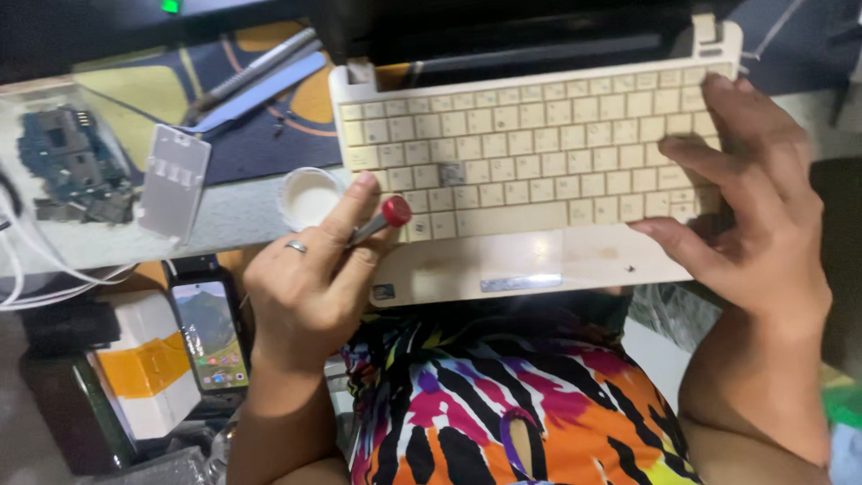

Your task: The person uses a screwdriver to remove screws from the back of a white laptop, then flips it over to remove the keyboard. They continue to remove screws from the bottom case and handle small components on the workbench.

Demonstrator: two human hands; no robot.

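Your left hand (305, 278), at lower centre-left of the frame, has its fingers closed around a slim screwdriver (382, 218) with a red cap, its tip hidden under the front left corner of the small cream laptop (539, 171). Your right hand (745, 207), at the right edge, lies with fingers spread and curled over the keyboard's right end, gripping that side. The laptop fills the upper centre of the frame and rests against your lap. It looks light but brittle: thin yellowed plastic, loose-seated keys, one key already missing. Hold it by the solid side edges and palm rest, not the keys or hinges. A small white cap (308, 196) sits just beside your left thumb, and a phone (212, 334) lies at lower left.
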